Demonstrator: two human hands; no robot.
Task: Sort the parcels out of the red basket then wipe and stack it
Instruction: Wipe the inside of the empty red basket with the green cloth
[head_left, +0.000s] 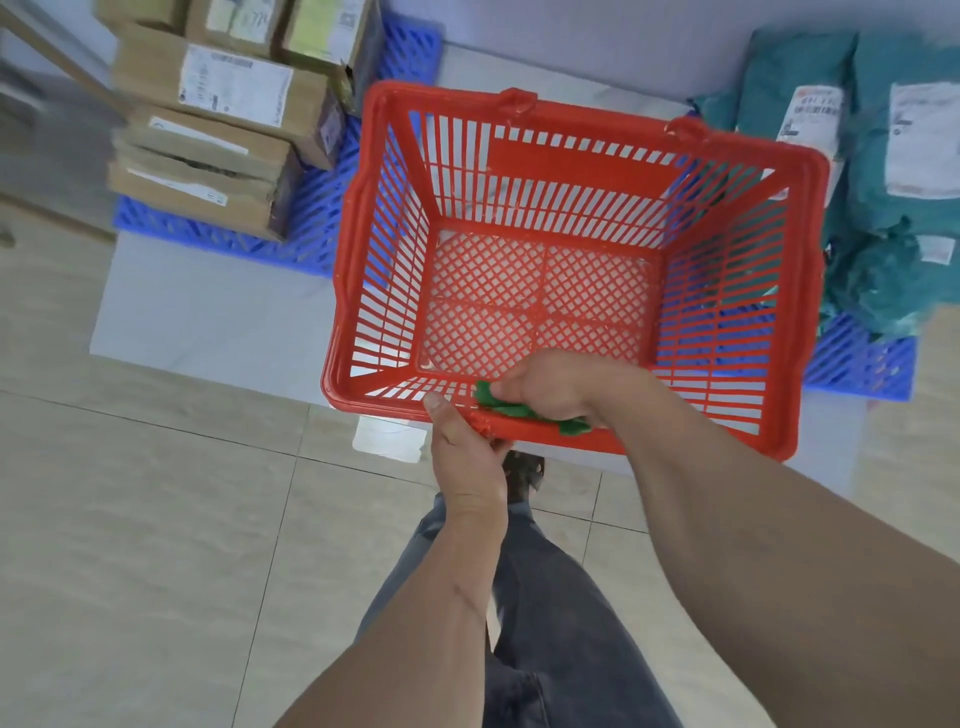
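Observation:
The red basket (613, 117) is held up in front of me, tilted, with nothing inside it. My left hand (467, 457) grips its near rim from outside, thumb on top of the edge. My right hand (550, 384) reaches over the same rim and holds a green cloth (519, 410) pressed against the near wall and rim. Cardboard box parcels (218, 130) are stacked at the back left. Teal bag parcels (883, 182) lie at the right.
The boxes sit on a blue plastic pallet (311, 218), and the teal bags rest on another blue pallet (862, 364). A pale grey floor strip runs between them under the basket. Beige floor tiles and my legs lie below.

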